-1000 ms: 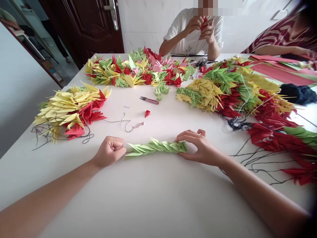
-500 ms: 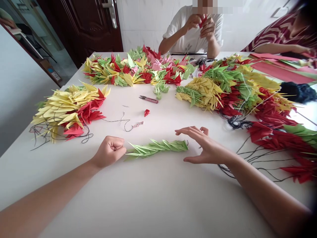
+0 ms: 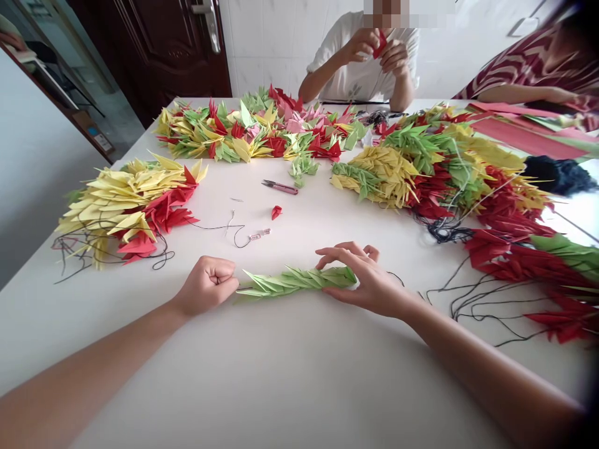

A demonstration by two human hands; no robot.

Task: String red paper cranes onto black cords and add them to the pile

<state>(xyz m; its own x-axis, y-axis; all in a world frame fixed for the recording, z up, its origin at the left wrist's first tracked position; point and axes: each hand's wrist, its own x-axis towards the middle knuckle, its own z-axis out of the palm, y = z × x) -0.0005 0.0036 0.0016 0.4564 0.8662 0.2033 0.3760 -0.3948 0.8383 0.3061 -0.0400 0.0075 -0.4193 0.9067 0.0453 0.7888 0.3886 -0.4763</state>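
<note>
Lying to the left on the white worktop [image 3: 262, 380] is a big heap of yellow and red folded paper [image 3: 124, 212], with black thread [image 3: 159, 262] trailing from it; next comes the left grip [image 3: 206, 285], shut in a tight fist, and I cannot tell if it holds anything; its knuckles touch the left end of a green paper strand [image 3: 296, 282]; the strand lies flat, its long way running left to right, between the two hands; above it are small scissors [image 3: 279, 187] and a red paper bit [image 3: 276, 212]; the right grip [image 3: 367, 284] is the nearer one, curved around the strand's right end and holding it; farther right sit a yellow and green bunch [image 3: 374, 181] and long red strands [image 3: 515, 262]; across the worktop, another person [image 3: 360, 75] holds up a small red paper piece [image 3: 380, 45].
</note>
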